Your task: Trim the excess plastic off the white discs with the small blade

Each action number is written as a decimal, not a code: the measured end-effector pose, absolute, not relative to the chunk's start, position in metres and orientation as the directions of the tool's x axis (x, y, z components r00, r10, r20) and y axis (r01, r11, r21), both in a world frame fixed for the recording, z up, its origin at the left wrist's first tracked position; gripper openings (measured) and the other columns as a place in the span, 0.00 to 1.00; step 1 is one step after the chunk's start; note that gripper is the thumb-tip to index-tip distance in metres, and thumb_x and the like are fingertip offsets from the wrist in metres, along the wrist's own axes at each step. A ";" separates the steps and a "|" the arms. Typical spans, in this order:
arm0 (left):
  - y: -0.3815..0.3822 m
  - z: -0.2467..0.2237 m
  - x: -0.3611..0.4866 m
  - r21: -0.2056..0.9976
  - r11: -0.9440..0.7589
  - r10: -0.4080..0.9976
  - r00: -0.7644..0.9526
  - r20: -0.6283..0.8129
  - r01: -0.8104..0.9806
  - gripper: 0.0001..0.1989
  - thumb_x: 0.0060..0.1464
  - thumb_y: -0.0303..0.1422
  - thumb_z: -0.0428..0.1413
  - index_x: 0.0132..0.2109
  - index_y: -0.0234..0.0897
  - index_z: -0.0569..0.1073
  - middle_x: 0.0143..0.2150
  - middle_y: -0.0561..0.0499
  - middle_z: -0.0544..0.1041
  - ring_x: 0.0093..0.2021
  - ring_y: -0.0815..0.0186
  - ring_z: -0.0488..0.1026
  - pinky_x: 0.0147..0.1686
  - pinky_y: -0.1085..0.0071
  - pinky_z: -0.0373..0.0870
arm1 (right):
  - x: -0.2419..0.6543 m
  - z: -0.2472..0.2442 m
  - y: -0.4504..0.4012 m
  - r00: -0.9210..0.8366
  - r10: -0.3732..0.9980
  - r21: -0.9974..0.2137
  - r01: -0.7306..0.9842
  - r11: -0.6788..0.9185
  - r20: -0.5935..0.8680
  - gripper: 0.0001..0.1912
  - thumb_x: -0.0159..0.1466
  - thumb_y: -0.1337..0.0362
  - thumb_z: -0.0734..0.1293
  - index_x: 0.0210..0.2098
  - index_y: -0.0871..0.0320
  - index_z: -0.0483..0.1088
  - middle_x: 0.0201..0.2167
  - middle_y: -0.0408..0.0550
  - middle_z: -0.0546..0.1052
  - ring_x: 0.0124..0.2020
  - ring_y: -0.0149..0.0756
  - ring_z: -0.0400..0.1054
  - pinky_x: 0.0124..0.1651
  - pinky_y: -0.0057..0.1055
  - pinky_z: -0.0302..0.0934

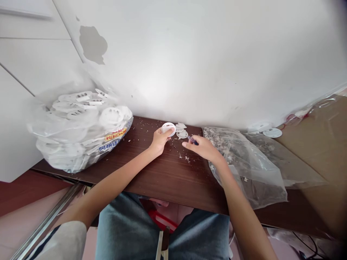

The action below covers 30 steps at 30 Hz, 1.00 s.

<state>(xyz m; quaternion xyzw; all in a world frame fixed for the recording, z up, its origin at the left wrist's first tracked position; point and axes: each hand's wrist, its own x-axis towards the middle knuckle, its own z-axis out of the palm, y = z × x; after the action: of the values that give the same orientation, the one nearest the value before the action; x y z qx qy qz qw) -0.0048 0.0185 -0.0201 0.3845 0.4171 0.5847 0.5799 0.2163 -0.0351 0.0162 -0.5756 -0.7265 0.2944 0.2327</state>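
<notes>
My left hand (159, 141) pinches a round white plastic disc (167, 127) with a small dark slot near its top, thumb on its face. To the right, my right hand (202, 147) is closed around a small dark bluish tool (192, 140) whose kind I cannot make out; its tip points toward the disc but stays apart from it. Between the hands, a few more white discs (182, 133) lie in a loose pile on the brown table (168, 177). Small white shavings (187, 158) are scattered below the pile.
At the left stands a clear plastic bag (81, 133) packed with white plastic parts. A flat clear bag (244, 159) holding shavings lies at the right. Behind it are more white discs (272, 133) and a cardboard box (320, 137). A white wall (189, 65) bounds the back.
</notes>
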 end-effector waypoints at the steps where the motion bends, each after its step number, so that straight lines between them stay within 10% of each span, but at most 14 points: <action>1: 0.019 -0.020 -0.005 0.935 0.025 0.999 -0.025 -0.036 -0.353 0.24 0.42 0.42 0.76 0.45 0.36 0.82 0.47 0.45 0.82 0.45 0.63 0.76 0.40 0.70 0.68 | 0.217 0.017 -0.035 -0.294 0.955 -0.684 0.705 0.185 -0.044 0.26 0.64 0.36 0.70 0.36 0.54 0.71 0.34 0.43 0.77 0.33 0.37 0.67 0.34 0.31 0.55; 7: 0.018 -0.018 -0.006 0.962 -0.016 0.999 -0.038 0.006 -0.273 0.24 0.43 0.41 0.75 0.46 0.36 0.82 0.49 0.44 0.82 0.47 0.61 0.77 0.40 0.70 0.69 | 0.219 0.010 -0.030 -0.388 0.915 -0.600 0.761 0.248 -0.113 0.10 0.66 0.55 0.69 0.37 0.54 0.77 0.38 0.44 0.80 0.36 0.37 0.71 0.38 0.31 0.58; 14: 0.013 -0.014 -0.008 0.962 -0.109 0.987 0.085 0.134 -0.249 0.26 0.53 0.44 0.71 0.54 0.38 0.76 0.54 0.43 0.82 0.50 0.56 0.83 0.44 0.66 0.76 | 0.225 0.011 -0.032 -0.453 0.868 -0.592 0.763 0.259 -0.203 0.14 0.64 0.50 0.73 0.37 0.54 0.79 0.36 0.45 0.80 0.34 0.38 0.71 0.35 0.32 0.58; 20: 0.012 -0.018 -0.006 0.962 -0.183 0.975 0.090 0.205 -0.202 0.21 0.63 0.43 0.63 0.57 0.38 0.71 0.58 0.41 0.80 0.48 0.57 0.83 0.44 0.65 0.76 | 0.191 -0.010 -0.030 -0.338 0.925 -0.573 0.729 0.374 0.175 0.08 0.70 0.61 0.68 0.42 0.55 0.78 0.42 0.48 0.81 0.43 0.41 0.75 0.46 0.34 0.65; 30: 0.010 -0.012 -0.006 0.790 0.133 0.936 0.338 0.098 -0.599 0.23 0.70 0.47 0.53 0.63 0.38 0.68 0.65 0.39 0.76 0.55 0.54 0.81 0.48 0.65 0.76 | 0.166 -0.023 -0.037 -0.359 0.921 -0.315 0.866 0.389 0.152 0.14 0.76 0.61 0.61 0.53 0.50 0.78 0.55 0.48 0.79 0.53 0.45 0.75 0.44 0.34 0.65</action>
<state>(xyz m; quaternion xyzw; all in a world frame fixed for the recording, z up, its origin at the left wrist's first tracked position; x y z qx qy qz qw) -0.0060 0.0104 -0.0115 0.3871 0.2179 0.5326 0.7205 0.1658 -0.0373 -0.0226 -0.5452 -0.8192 0.0903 0.1530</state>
